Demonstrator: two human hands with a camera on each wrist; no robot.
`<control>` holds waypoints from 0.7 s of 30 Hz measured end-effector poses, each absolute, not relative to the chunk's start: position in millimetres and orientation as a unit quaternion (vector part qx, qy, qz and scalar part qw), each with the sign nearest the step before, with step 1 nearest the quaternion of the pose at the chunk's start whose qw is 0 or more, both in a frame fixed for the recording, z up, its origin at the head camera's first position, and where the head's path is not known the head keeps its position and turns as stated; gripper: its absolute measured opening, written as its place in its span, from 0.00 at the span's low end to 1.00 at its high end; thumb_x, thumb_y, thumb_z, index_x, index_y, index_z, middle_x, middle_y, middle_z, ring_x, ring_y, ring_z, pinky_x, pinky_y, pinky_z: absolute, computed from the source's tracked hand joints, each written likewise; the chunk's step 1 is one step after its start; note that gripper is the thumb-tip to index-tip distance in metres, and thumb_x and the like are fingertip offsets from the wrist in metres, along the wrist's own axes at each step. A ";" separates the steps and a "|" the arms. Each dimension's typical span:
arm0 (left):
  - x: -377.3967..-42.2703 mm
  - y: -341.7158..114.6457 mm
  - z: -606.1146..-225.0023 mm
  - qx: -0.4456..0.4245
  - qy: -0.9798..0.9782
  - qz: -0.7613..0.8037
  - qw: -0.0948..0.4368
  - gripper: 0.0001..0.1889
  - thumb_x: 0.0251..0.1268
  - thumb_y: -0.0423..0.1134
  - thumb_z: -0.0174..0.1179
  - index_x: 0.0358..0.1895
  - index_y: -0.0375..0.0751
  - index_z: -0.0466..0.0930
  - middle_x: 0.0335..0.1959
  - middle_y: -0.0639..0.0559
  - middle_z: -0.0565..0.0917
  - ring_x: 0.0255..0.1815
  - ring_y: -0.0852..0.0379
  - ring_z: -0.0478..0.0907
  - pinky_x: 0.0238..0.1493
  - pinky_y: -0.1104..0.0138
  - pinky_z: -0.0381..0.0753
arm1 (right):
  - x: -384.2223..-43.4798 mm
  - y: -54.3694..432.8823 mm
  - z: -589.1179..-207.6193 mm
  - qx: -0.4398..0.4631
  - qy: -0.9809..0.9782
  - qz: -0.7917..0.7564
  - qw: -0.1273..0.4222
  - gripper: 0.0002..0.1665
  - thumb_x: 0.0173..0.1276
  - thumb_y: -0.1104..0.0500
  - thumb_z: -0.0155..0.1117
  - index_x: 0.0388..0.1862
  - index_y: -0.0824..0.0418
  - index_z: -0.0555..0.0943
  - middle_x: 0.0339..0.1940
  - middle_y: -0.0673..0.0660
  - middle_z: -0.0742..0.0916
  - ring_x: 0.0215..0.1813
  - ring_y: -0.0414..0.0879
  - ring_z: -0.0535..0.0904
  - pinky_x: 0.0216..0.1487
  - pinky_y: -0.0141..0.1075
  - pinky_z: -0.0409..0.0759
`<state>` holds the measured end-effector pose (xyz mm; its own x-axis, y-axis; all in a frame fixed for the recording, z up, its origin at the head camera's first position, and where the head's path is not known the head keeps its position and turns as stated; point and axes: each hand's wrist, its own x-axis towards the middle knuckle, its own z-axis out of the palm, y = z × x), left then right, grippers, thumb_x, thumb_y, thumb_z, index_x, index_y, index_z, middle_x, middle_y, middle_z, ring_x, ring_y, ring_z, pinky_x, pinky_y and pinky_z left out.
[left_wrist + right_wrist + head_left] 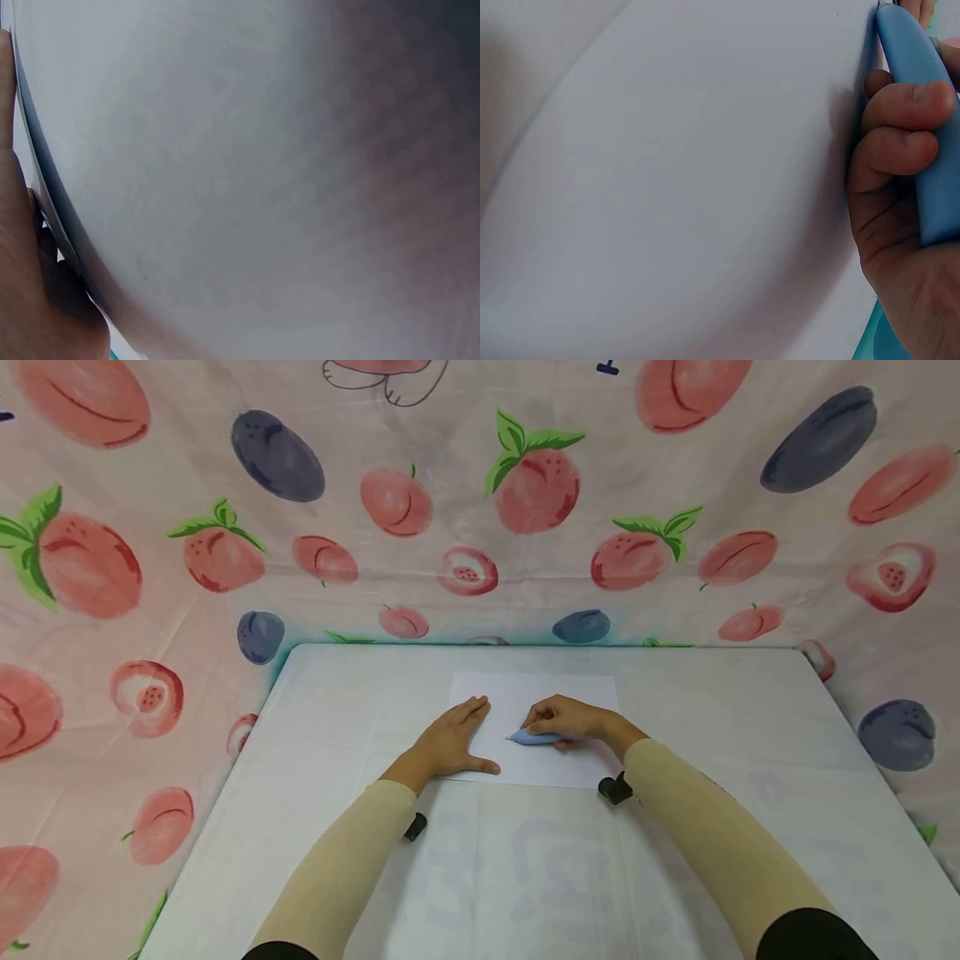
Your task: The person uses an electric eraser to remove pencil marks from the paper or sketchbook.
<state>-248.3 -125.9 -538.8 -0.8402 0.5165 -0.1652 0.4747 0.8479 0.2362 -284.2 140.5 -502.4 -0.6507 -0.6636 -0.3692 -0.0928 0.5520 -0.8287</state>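
A blank-looking white sheet of paper (pixel 540 689) lies on the white-covered table. My left hand (pixel 450 739) rests on its left part, fingers straight and thumb spread toward the right. My right hand (pixel 573 718) grips a thick light-blue pen (pixel 536 737), shaped like a correction pen, over the middle of the sheet. Its thin tip points left, right at the paper. In the right wrist view, curled fingers (pixel 904 105) wrap the pen's smooth blue body (pixel 937 180). The left wrist view shows only the hand's edge (pixel 22 262) beside a large pale surface.
The white table cover (pixel 337 718) has faint printing showing through near the front. A fruit-patterned cloth (pixel 450 443) hangs behind the table and along both sides. Small black wrist-camera mounts (pixel 615 789) sit under both sleeves, close to the table.
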 end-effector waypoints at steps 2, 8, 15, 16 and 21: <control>-248.3 -126.2 -538.6 0.259 0.955 0.093 0.112 0.63 0.46 0.80 0.57 0.81 0.48 0.42 0.82 0.57 0.44 0.82 0.56 0.41 0.79 0.60 0.49 | -284.4 139.9 -502.0 -0.234 0.810 -0.412 0.346 0.16 0.75 0.57 0.57 0.53 0.63 0.83 0.36 0.57 0.83 0.15 0.41 0.68 0.20 0.30 0.71; -247.6 -126.5 -536.4 0.258 0.955 0.092 0.113 0.63 0.47 0.79 0.58 0.80 0.47 0.42 0.82 0.56 0.44 0.82 0.55 0.42 0.79 0.60 0.49 | -285.1 138.9 -502.6 -0.233 0.809 -0.413 0.346 0.16 0.75 0.57 0.57 0.54 0.64 0.83 0.37 0.58 0.83 0.15 0.41 0.68 0.20 0.29 0.70; -247.7 -125.4 -536.4 0.260 0.955 0.092 0.113 0.63 0.47 0.79 0.58 0.80 0.47 0.42 0.82 0.56 0.44 0.82 0.55 0.42 0.79 0.60 0.48 | -284.7 141.3 -501.3 -0.230 0.810 -0.409 0.351 0.15 0.75 0.56 0.57 0.53 0.62 0.83 0.36 0.56 0.83 0.15 0.42 0.69 0.21 0.29 0.71; -247.7 -125.2 -536.5 0.259 0.955 0.090 0.113 0.63 0.47 0.79 0.58 0.80 0.48 0.42 0.82 0.56 0.44 0.82 0.56 0.41 0.79 0.60 0.48 | -284.8 142.2 -501.3 -0.230 0.810 -0.409 0.352 0.15 0.75 0.56 0.57 0.53 0.62 0.83 0.36 0.56 0.83 0.15 0.42 0.69 0.21 0.29 0.71; -247.5 -124.8 -536.1 0.257 0.956 0.089 0.113 0.63 0.47 0.79 0.58 0.80 0.48 0.42 0.82 0.57 0.44 0.81 0.56 0.41 0.79 0.61 0.48 | -286.4 146.3 -503.4 -0.232 0.808 -0.412 0.352 0.15 0.75 0.57 0.56 0.52 0.61 0.84 0.36 0.56 0.83 0.15 0.41 0.69 0.20 0.29 0.72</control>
<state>-247.5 -124.8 -536.1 -0.8424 0.5112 -0.1706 0.4708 0.8522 0.2284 -286.4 146.3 -503.4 -0.6450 -0.6641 -0.3781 -0.0847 0.5539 -0.8283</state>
